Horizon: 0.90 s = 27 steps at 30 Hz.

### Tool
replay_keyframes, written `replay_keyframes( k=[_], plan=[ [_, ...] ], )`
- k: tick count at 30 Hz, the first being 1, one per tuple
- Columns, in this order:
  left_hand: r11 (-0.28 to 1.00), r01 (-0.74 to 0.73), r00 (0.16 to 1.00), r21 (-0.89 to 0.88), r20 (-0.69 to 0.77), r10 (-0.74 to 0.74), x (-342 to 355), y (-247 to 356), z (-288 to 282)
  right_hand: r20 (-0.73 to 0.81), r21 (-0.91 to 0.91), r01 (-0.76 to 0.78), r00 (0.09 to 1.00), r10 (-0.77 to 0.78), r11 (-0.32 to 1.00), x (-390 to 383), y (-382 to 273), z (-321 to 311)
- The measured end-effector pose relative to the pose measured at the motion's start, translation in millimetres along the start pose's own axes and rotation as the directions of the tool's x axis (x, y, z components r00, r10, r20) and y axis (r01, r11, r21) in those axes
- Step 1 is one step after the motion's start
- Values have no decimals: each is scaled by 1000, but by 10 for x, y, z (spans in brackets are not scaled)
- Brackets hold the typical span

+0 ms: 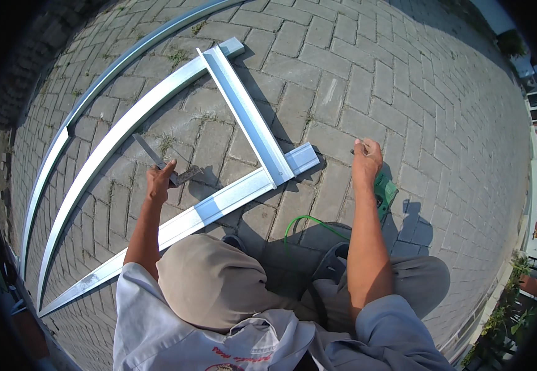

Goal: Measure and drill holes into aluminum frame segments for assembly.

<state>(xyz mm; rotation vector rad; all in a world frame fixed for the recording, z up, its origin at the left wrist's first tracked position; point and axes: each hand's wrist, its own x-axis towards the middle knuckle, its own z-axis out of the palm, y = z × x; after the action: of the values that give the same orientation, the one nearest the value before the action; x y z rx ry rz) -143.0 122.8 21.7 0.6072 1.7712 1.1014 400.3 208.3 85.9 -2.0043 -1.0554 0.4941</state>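
Note:
My left hand is closed around a try square, its thin blade pointing up and away and its darker arm reaching to the right. My right hand is pinched over the paving; a small dark bit shows at the fingertips, too small to name. Beside my right wrist a green power tool lies on the ground, partly hidden by the forearm. Between my hands, a short metal channel crosspiece lies across two long silvery channels, the near channel and the far channel.
Another long metal channel lies farther left. A green cable loops over the paving near my feet. Grey paving blocks stretch ahead and to the right. Plants edge the far right.

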Motion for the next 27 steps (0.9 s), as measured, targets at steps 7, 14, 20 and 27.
replay_keyframes(
  k=[7,14,20,27],
  plan=[
    [757,-78,981,648,-84,173,225,-68,-454,-359,-364,-617,784,507,698,124,1460,-719],
    [572,-251,942,781,62,329,-95,552,-278,-363,-285,-768,640,677,574,54,1936,-920],
    [579,-530,847,620,365,385,-555,1460,346,-337,45,-890,413,846,453,-99,1789,-774],
    [654,-617,745,438,591,308,-964,2024,1187,-82,368,-795,488,869,482,-189,1147,-702]
  ],
)
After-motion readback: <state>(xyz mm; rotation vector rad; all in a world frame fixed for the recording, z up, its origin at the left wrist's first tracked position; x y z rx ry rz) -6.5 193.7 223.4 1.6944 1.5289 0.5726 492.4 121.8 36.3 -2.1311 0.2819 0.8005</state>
